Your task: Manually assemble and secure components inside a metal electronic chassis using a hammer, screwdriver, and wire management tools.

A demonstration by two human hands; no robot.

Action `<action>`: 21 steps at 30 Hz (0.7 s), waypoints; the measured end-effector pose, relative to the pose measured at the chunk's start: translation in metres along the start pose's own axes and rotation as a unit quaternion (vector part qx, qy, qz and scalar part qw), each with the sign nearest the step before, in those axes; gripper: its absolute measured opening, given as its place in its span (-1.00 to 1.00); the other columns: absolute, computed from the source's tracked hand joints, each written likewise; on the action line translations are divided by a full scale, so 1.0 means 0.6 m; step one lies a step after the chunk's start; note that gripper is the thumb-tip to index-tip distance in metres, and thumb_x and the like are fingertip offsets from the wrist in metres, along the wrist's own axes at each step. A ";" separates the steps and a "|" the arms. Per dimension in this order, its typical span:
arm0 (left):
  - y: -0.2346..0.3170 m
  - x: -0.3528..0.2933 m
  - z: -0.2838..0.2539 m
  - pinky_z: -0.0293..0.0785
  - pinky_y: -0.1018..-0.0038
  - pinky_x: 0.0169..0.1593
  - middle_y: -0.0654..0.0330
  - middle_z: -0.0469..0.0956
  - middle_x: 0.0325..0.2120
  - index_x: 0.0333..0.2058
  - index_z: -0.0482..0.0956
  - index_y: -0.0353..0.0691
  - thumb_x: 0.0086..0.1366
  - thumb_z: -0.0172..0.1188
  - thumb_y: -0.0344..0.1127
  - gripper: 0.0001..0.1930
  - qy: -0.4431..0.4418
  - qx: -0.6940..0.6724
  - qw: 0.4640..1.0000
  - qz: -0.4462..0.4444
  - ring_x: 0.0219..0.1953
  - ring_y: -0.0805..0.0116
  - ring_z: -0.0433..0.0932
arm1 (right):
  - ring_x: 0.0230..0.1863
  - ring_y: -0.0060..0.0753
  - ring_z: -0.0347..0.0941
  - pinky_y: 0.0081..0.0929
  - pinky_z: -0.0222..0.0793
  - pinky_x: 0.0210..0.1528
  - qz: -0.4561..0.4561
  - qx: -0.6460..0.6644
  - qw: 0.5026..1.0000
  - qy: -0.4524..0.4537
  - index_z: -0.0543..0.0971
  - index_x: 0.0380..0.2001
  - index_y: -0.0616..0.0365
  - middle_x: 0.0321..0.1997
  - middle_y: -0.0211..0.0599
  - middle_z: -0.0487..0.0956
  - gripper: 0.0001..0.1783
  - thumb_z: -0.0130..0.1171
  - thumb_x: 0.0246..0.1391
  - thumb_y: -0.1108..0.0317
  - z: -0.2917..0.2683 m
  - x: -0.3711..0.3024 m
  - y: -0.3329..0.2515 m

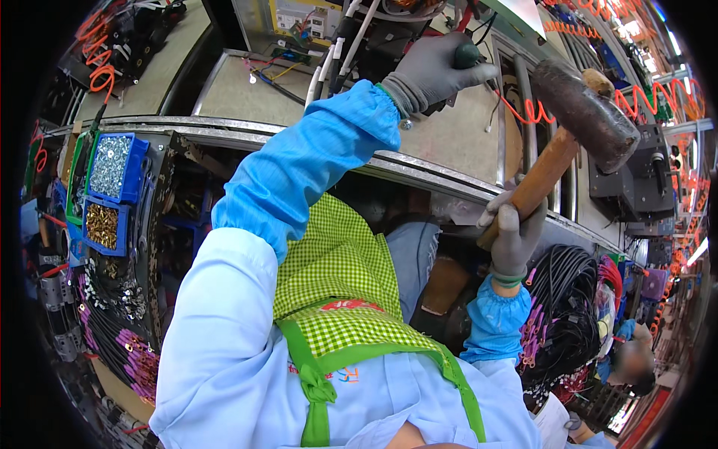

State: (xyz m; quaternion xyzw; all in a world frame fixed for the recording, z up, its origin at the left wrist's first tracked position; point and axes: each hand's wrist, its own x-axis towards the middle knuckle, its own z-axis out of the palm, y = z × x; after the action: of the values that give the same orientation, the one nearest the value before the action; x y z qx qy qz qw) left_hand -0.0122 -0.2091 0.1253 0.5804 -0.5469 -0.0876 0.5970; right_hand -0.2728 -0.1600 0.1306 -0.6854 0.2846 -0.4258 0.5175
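Observation:
My right hand (516,243), in a grey glove, is closed around the wooden handle of a hammer (544,168). Its thick, dark, worn head is raised at the right, above the bench edge. Farther forward and to the left, my left hand (434,73), also gloved in grey, is closed on a dark green round-ended handle (467,55). The rest of that tool is hidden by the hand and the machine. Just beyond the left hand stands an opened machine cabinet (310,19) with white and black cables (329,71) and thin coloured wires.
A metal-edged bench (441,142) runs across in front of me. At left, blue bins hold silver screws (112,166) and brass fittings (102,226). Black cable bundles (561,314) hang at right, below a dark box-shaped device (639,179). Another person (632,363) is at far right.

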 end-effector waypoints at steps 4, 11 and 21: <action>-0.014 0.005 0.011 0.51 0.51 -0.57 0.15 0.55 -0.65 -0.27 0.48 -0.25 0.07 0.33 0.08 -0.51 0.028 -0.041 0.997 0.063 -0.71 0.39 0.55 | -0.59 -0.53 0.41 -0.58 0.34 -0.52 -0.043 -0.153 0.987 -0.021 0.31 -0.07 0.33 -0.50 -0.27 0.48 -0.56 0.15 0.03 0.33 -0.007 0.012 0.032; -0.011 0.017 0.012 0.52 0.49 -0.61 0.15 0.52 -0.66 -0.24 0.48 -0.29 0.07 0.33 0.09 -0.47 -0.013 -0.094 0.995 0.000 -0.73 0.39 0.54 | -0.58 -0.50 0.39 -0.57 0.34 -0.54 -0.076 -0.042 0.996 -0.014 0.23 0.01 0.27 -0.48 -0.26 0.46 -0.51 0.11 0.05 0.33 0.009 0.041 -0.052; -0.046 0.015 0.002 0.57 0.45 -0.29 0.12 0.60 -0.50 -0.23 0.54 -0.24 0.07 0.33 0.03 -0.54 -0.016 -0.004 0.999 -0.029 -0.45 0.32 0.63 | -0.57 -0.49 0.43 -0.47 0.35 -0.52 -0.111 -0.398 0.910 -0.035 0.36 -0.10 0.28 -0.43 -0.20 0.49 -0.59 0.19 0.05 0.28 0.004 0.058 0.036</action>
State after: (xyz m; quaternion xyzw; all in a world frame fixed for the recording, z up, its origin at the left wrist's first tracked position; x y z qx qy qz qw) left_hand 0.0048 -0.2248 0.1083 0.5917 -0.5394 -0.1166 0.5877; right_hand -0.2531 -0.1944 0.1198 -0.8763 0.3344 -0.3076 0.1603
